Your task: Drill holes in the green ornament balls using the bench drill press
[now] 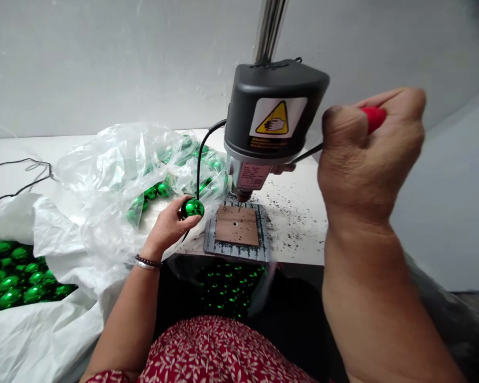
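Note:
Between the thumb and fingers of my left hand [171, 221] is a shiny green bauble [193, 207], held just left of the drill press base [211, 239]. My right hand [367, 154] is wrapped round the red-tipped lever handle [376, 119] of the drill press [275, 111], raised to the right of its dark motor housing. Under the chuck [245, 195] a thin bit points down at a brown board [237, 226] with a small hole in it. A gap separates bit and board.
Clear plastic bags [115, 159] with green baubles lie on the white table [299, 207] at left. A white sack [75, 239] holds many more baubles [16, 276]. Another bag of baubles [231, 290] sits below the table edge. Dark shavings [291, 229] are scattered right of the base.

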Tool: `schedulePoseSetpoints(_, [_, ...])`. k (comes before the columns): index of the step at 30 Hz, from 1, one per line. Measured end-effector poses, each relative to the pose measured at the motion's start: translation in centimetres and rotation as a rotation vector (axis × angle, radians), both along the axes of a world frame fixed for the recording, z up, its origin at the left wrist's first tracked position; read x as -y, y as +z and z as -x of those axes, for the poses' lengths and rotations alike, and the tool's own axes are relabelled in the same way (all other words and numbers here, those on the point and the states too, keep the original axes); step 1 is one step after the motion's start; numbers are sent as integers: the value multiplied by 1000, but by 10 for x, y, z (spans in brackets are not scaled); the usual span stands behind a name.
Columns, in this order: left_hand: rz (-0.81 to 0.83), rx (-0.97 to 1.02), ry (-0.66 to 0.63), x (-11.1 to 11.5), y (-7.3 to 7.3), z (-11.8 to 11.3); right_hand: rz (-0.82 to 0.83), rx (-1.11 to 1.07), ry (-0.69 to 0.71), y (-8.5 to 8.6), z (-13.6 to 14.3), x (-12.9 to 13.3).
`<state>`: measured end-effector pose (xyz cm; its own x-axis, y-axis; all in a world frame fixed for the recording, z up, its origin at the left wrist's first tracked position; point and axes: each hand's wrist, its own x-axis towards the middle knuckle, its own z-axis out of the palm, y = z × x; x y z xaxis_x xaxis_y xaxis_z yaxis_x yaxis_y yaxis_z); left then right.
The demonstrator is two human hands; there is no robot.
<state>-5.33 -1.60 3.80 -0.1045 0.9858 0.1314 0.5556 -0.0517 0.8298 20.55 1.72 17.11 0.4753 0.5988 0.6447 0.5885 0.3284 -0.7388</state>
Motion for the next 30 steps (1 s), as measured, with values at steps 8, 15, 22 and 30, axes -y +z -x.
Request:
schedulePoseSetpoints(8, [-268, 77, 145, 8, 20, 1, -95, 31, 72, -7, -5, -4])
schedulePoseSetpoints(15, [250, 538, -190, -2, -10, -57, -14, -9, 102, -1, -2, -2])
schedulePoseSetpoints(22, [334, 437, -106, -23, -36, -82, 16, -15, 138, 4, -1, 1])
schedulePoseSetpoints(30, [258, 43, -146, -29, -28, -88, -21, -27, 221, 3, -3, -1])
